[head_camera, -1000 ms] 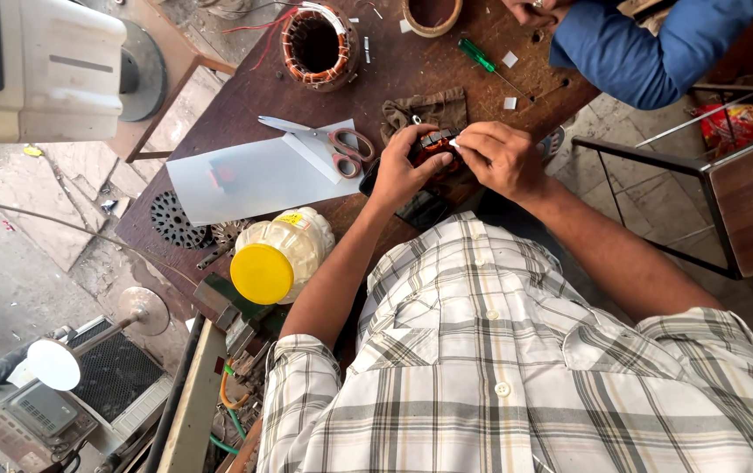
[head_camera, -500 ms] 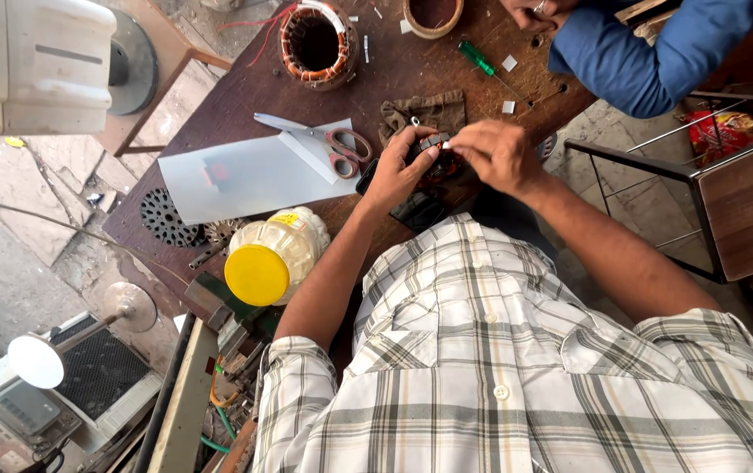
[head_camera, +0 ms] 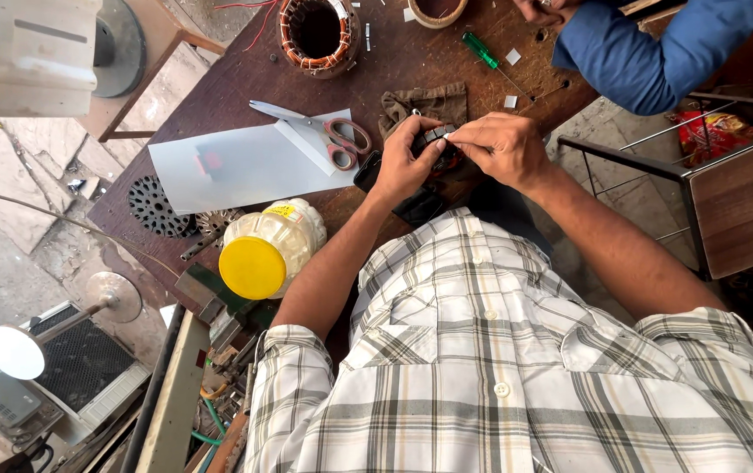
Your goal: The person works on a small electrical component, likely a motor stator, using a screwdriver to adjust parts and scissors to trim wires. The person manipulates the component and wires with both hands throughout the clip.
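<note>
Left hand (head_camera: 404,162) and right hand (head_camera: 503,149) both clamped a small dark motor part (head_camera: 436,140) above the workbench (head_camera: 411,66). Step judged: fitting a piece into it. Next move would have needed fine fingertip pressure.

Scissors (head_camera: 328,133) lie on a white sheet (head_camera: 236,165) mid-table (head_camera: 219,96); a yellow-lidded jar (head_camera: 267,247) sits at the near edge, a green screwdriver (head_camera: 484,51) and wound coil (head_camera: 317,33) toward the far edge.

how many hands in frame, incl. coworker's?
3. Left hand and right hand meet on a small dark part at the table's near edge. A co-worker's hand shows at the top edge; their other is out of view.
</note>
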